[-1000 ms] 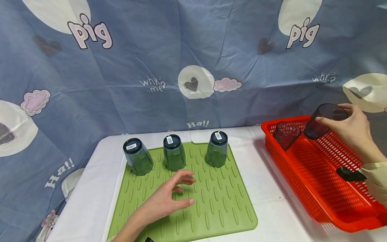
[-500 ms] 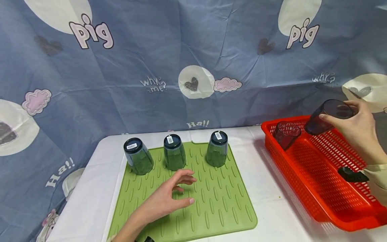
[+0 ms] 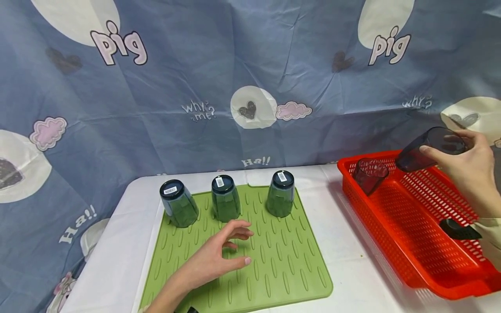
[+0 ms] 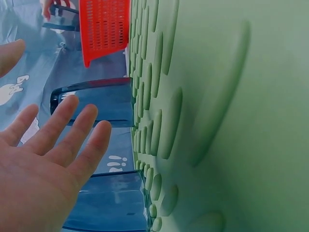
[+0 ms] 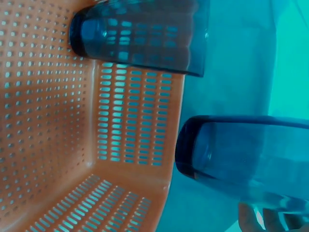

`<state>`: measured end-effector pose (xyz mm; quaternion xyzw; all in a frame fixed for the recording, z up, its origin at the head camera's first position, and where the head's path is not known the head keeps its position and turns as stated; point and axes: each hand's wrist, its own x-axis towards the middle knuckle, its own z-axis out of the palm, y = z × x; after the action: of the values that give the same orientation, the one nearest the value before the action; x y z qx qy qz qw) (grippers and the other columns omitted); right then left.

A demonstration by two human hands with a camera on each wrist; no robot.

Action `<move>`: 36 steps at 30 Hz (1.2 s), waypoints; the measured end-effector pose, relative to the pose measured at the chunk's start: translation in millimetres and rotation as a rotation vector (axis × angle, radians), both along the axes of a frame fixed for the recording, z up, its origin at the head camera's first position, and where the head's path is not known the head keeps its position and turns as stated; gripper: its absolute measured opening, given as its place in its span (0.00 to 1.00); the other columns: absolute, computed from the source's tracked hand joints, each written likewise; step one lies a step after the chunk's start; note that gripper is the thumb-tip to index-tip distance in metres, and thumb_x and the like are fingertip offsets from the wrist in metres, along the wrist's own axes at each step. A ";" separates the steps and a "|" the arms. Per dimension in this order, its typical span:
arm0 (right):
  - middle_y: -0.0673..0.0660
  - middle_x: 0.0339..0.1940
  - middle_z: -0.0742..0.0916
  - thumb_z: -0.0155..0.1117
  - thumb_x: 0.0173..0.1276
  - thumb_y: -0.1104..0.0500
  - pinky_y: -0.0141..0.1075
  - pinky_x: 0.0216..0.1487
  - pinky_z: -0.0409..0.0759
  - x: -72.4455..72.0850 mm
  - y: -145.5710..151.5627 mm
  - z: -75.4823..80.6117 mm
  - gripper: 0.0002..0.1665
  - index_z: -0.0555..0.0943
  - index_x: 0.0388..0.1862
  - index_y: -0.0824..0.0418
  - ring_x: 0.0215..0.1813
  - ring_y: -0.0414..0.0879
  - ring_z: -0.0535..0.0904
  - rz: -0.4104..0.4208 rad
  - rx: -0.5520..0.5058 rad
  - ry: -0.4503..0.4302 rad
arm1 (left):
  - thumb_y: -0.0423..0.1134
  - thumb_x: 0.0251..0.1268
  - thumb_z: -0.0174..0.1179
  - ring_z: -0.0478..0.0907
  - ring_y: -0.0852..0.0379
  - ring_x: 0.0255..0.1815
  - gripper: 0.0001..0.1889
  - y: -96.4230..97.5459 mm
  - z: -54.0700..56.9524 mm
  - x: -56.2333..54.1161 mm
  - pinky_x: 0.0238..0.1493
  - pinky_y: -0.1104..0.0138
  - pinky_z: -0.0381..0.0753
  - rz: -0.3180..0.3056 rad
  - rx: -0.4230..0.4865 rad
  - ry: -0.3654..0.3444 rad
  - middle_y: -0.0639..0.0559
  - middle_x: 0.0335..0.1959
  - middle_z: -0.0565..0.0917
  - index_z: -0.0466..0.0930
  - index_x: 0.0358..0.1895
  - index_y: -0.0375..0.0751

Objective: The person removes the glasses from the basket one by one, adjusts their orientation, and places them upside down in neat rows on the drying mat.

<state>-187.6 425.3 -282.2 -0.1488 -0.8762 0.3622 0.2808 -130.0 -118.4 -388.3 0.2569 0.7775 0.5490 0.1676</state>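
Note:
Near the far right corner of a red basket (image 3: 391,226), my right hand (image 3: 477,167) holds a dark blue drinking glass (image 3: 415,154) in the air. The glass is tilted, its mouth toward my palm and its base pointing left. Another glass (image 3: 369,176) leans in the basket's far left corner. My left hand (image 3: 219,254) hovers over a green ridged mat (image 3: 282,269), its fingers loosely bent around nothing. Along the mat's far side, three blue glasses stand upside down: a left glass (image 3: 180,208), a middle glass (image 3: 226,202) and a right glass (image 3: 280,198).
Mat and basket stand on a white-covered table (image 3: 348,261), the basket to the right of the mat. A blue patterned cloth (image 3: 188,87) hangs right behind the table. In the right wrist view, the basket wall (image 5: 135,116) lies beside the held glass.
My right hand has moved up and to the right, lifting the glass and tilting it further toward horizontal. The left hand and the three glasses on the mat have stayed put.

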 end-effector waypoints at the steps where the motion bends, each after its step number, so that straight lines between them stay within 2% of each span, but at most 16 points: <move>1: 0.33 0.51 0.71 0.74 0.60 0.46 0.27 0.53 0.64 1.1 -0.8 0.4 0.48 0.59 0.75 0.50 0.53 0.33 0.66 -0.003 -0.007 0.004 | 0.43 0.61 0.69 0.71 0.50 0.64 0.32 0.2 -0.4 0.2 0.63 0.49 0.71 0.000 0.002 0.000 0.51 0.63 0.74 0.64 0.67 0.61; 6: 0.30 0.50 0.69 0.73 0.61 0.48 0.26 0.50 0.65 7.2 -4.3 0.7 0.48 0.58 0.74 0.51 0.52 0.30 0.64 -0.014 -0.039 0.016 | 0.42 0.61 0.70 0.72 0.50 0.63 0.29 0.8 -1.8 0.5 0.62 0.49 0.71 -0.008 0.011 0.010 0.51 0.62 0.75 0.68 0.64 0.60; 10: 0.32 0.49 0.71 0.73 0.62 0.52 0.18 0.49 0.66 9.2 -6.3 1.6 0.47 0.58 0.74 0.52 0.52 0.29 0.67 0.001 -0.094 0.044 | 0.42 0.61 0.69 0.72 0.51 0.63 0.28 -0.4 -1.6 -0.1 0.62 0.50 0.71 -0.016 0.007 0.007 0.52 0.62 0.75 0.69 0.63 0.61; 13: 0.34 0.49 0.72 0.72 0.63 0.55 0.13 0.40 0.69 10.3 -6.7 3.5 0.45 0.58 0.73 0.54 0.46 0.27 0.70 0.020 -0.139 0.069 | 0.44 0.61 0.69 0.71 0.51 0.63 0.28 -0.7 -1.7 -0.3 0.63 0.50 0.71 -0.015 0.004 0.003 0.52 0.62 0.75 0.69 0.63 0.61; 15: 0.35 0.49 0.73 0.72 0.63 0.57 0.12 0.38 0.70 10.9 -7.1 4.8 0.44 0.58 0.73 0.54 0.45 0.27 0.70 0.032 -0.162 0.082 | 0.44 0.61 0.69 0.71 0.50 0.64 0.28 -0.7 -1.7 -0.6 0.63 0.50 0.71 -0.014 0.004 0.005 0.52 0.62 0.75 0.69 0.63 0.61; 22: 0.36 0.50 0.74 0.70 0.64 0.58 0.12 0.39 0.71 13.3 -11.6 7.5 0.42 0.60 0.72 0.53 0.46 0.27 0.71 0.037 -0.188 0.095 | 0.42 0.61 0.69 0.71 0.49 0.64 0.28 -0.9 -1.9 -1.5 0.62 0.50 0.72 -0.015 0.012 0.009 0.51 0.63 0.74 0.69 0.63 0.61; 31: 0.37 0.52 0.74 0.68 0.66 0.59 0.15 0.34 0.75 17.1 -19.8 9.5 0.41 0.59 0.73 0.56 0.38 0.28 0.75 0.078 -0.187 0.132 | 0.42 0.61 0.69 0.71 0.48 0.64 0.28 -1.5 -1.3 -1.3 0.62 0.49 0.73 -0.009 0.011 0.006 0.50 0.63 0.74 0.69 0.63 0.60; 36: 0.40 0.52 0.76 0.68 0.65 0.64 0.17 0.33 0.77 20.3 -24.9 11.8 0.39 0.61 0.71 0.57 0.38 0.30 0.77 0.131 -0.261 0.189 | 0.43 0.61 0.69 0.71 0.49 0.64 0.29 -1.7 -0.4 -1.7 0.61 0.51 0.73 -0.003 0.002 0.014 0.51 0.63 0.74 0.68 0.63 0.60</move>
<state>-167.3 400.5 -270.4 -0.0920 -0.7993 0.5029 0.3160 -131.7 -120.1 -388.8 0.2619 0.7776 0.5479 0.1628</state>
